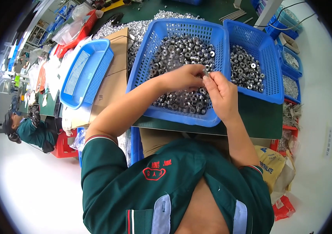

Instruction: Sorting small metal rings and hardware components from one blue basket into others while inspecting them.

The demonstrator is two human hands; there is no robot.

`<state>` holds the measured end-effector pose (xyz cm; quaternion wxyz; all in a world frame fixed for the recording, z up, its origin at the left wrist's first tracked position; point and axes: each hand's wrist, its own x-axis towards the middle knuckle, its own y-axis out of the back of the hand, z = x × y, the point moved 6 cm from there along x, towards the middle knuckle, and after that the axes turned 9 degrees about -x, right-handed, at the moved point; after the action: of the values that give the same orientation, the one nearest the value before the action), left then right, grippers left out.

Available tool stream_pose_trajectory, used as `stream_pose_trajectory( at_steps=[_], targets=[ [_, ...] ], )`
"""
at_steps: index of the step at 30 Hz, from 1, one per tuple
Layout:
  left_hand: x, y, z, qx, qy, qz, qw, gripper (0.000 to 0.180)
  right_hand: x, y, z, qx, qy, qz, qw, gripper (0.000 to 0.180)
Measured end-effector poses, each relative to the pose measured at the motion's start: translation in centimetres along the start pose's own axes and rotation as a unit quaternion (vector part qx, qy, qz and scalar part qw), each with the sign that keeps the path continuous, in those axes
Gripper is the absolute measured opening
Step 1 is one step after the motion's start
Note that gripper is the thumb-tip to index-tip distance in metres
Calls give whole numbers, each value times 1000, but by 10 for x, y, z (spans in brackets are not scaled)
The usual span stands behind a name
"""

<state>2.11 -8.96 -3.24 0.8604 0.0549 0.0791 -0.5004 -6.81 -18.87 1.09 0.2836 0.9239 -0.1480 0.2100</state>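
Both my hands meet above a large blue plastic basket [216, 113] heaped with small shiny metal rings [179, 103]. Thumb and finger of my right hand [223, 95] pinch a small grey metal part [206, 73]. My left hand [181, 79] comes in from the left with its fingers curled closed against that part. What lies inside the left fingers is hidden. Just right of this basket stands a second blue basket [269, 95], holding more of the same dark metal rings [245, 66].
An oblong blue basket [72, 87] stands on cardboard [115, 58] at left. Silvery small parts [115, 32] are heaped on the green table [263, 121] behind. Blue bins [290, 58] line the right side. A seated co-worker [33, 130] is far left; a yellow bag [269, 162] sits lower right.
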Motion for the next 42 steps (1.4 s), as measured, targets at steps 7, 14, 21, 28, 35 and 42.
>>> stream_pose_trajectory(
  at_steps=[7,14,21,28,35,42],
  targets=[
    [-20,10,24,-276,-18,1,961,17,1,-2,-4,-15,-13,-26,999,17],
    [-22,9,21,-367,-12,-62,928,19,1,-4,-4,-36,-9,-35,999,17],
    [-24,7,24,-295,-7,-11,955,26,1,-5,-3,-40,-11,-38,998,16],
    [-27,16,27,-201,-32,59,977,26,2,-6,-9,-100,41,-52,993,14],
    [-28,20,15,-176,46,65,981,24,1,-11,-17,-212,107,-46,970,17],
    [-28,18,17,-195,71,91,974,24,0,-17,-21,-270,127,-47,953,17]
  ],
)
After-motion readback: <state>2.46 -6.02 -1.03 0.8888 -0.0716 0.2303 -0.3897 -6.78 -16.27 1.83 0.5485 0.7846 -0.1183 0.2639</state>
